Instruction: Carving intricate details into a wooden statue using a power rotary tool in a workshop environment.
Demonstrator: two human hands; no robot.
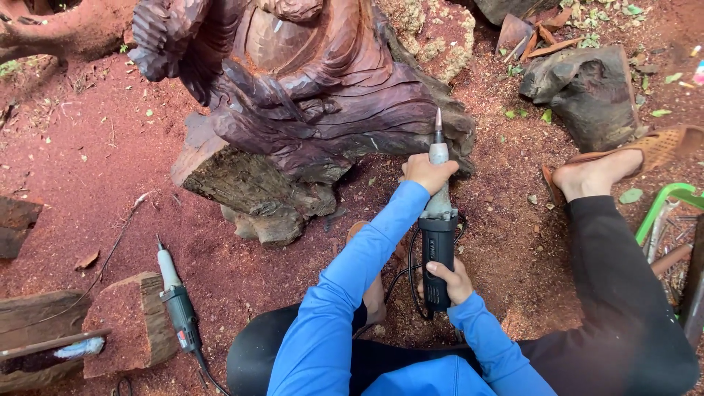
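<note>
Blue sleeves [345, 308] fill the bottom of the view, both arms reaching forward over dark trousers [623, 315]. Right hand [449, 281] is wrapped around the black rear body of a die grinder [438, 220], fingers curled shut on it, cord looping off underneath. Left hand [427, 172] sits further up the same tool, closed tight around the grey neck just behind the pointed burr [438, 121]. So both hands are clamped on 1 tool, which runs straight away from the body with its tip up against the lower edge of the carved wooden figure [308, 95]

That carving is right ahead of the left hand, dark reddish wood with deep folds cut in, sitting on a rough log base [249, 187]. Can't tell if the burr actually touches the wood or sits just shy of it

Right of the hands a bare foot [594, 176] rests on a brown sandal [653, 150], with a dark chunk of wood [587, 88] beyond it. Well off to the left of the hands a 2nd grinder [178, 304] lies on the red sawdust-covered ground [88, 169], next to a cut wood block [132, 323]. Far right there's a green frame [664, 205], only partly in shot
</note>
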